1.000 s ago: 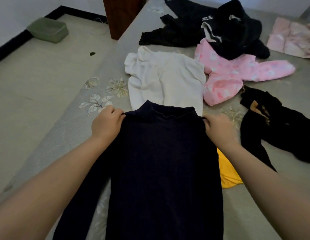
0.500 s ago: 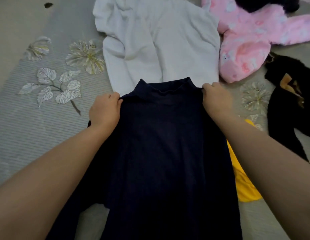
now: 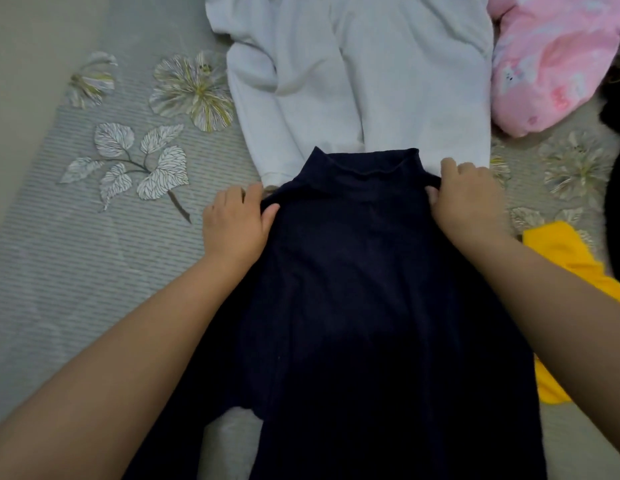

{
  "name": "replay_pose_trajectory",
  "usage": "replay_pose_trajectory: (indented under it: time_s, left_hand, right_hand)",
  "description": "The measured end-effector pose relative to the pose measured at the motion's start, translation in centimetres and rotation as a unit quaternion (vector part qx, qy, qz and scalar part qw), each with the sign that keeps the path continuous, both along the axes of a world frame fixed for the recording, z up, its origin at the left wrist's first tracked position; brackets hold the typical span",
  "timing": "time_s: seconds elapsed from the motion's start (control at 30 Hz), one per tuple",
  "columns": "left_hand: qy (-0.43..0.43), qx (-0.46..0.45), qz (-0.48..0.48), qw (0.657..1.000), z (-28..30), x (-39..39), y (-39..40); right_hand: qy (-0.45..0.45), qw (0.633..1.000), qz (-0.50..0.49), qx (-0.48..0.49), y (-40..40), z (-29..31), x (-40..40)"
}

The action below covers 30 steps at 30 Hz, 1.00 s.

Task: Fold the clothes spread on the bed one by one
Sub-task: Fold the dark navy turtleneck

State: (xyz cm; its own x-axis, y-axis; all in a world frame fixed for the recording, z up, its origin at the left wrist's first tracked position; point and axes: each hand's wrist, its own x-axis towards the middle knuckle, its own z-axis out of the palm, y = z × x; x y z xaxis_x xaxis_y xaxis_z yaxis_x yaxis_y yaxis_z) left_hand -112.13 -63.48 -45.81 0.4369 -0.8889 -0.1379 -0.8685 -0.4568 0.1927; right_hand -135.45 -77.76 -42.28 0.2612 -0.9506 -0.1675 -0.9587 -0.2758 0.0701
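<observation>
A dark navy high-neck top (image 3: 364, 289) lies flat on the bed, collar pointing away from me. My left hand (image 3: 237, 221) pinches its left shoulder, thumb on top of the cloth. My right hand (image 3: 469, 199) grips its right shoulder, fingers curled over the fabric edge. The collar overlaps the hem of a white sweater (image 3: 353, 74) spread out just beyond it. One navy sleeve trails down under my left forearm.
A pink fleece garment (image 3: 550, 67) lies at the upper right, a yellow garment (image 3: 575, 271) sticks out from under the navy top's right side, and black clothing (image 3: 618, 188) is at the right edge. The grey bedsheet (image 3: 76, 271) has leaf and flower prints on the left.
The view has tipped further down and closer, so the far clothes have left the frame. Both hands stay on the navy top's shoulders, which have shifted slightly further onto the white sweater's hem.
</observation>
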Motion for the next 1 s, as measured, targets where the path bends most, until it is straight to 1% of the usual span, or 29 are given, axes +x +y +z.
replay_pose_trajectory:
  time_s: [0.1,0.2,0.23,0.33,0.4,0.47,0.53,0.6,0.67,0.77,0.83,0.9,0.97,1.0]
  left_hand:
    - [0.032,-0.008,0.06,0.998,1.5,0.3,4.5]
    - [0.054,0.051,0.104,0.992,2.3,0.6,11.3]
    - [0.062,0.069,0.119,0.989,2.6,0.6,13.7]
    - [0.098,0.094,0.136,0.981,3.7,-0.4,20.9]
    - [0.132,0.107,0.121,0.978,4.2,-1.7,25.1]
    - [0.154,0.12,0.107,0.975,4.4,-3.1,28.3]
    - [0.14,0.121,0.109,0.977,4.2,-4.3,30.3]
    - [0.104,0.126,0.12,0.979,3.9,-5.3,31.1]
    - [0.09,0.127,0.128,0.98,3.8,-6.2,31.5]
    - [0.092,0.077,0.128,0.985,3.7,-6.5,31.9]
    - [0.134,0.066,0.152,0.977,4.0,-5.5,32.2]
    - [0.202,0.024,0.195,0.96,4.5,-4.0,32.2]
    - [0.279,-0.033,0.241,0.929,5.7,-2.6,31.8]
    - [0.324,-0.056,0.269,0.905,6.4,-2.2,31.3]
  right_hand:
    - [-0.098,0.994,0.014,-0.048,6.5,0.2,1.8]
    - [-0.196,0.978,0.074,-0.015,15.6,-0.3,3.5]
    - [-0.206,0.973,0.106,-0.014,18.6,-0.7,3.8]
    - [-0.153,0.97,0.191,0.01,25.9,-1.6,4.0]
    - [-0.117,0.97,0.209,0.05,28.6,-2.2,3.3]
    - [-0.103,0.967,0.218,0.081,29.6,-2.9,2.2]
    - [-0.119,0.961,0.216,0.123,29.6,-3.4,1.5]
    - [-0.112,0.958,0.212,0.155,29.4,-3.5,1.3]
    - [-0.082,0.96,0.215,0.16,29.3,-3.4,1.4]
    - [-0.037,0.957,0.221,0.185,28.9,-2.8,1.5]
    - [-0.017,0.951,0.22,0.216,28.7,-2.1,1.4]
    - [-0.007,0.943,0.222,0.248,28.4,-1.2,1.1]
    - [-0.013,0.935,0.223,0.275,28.3,-0.1,0.4]
    - [-0.027,0.934,0.22,0.279,28.2,0.6,-0.1]
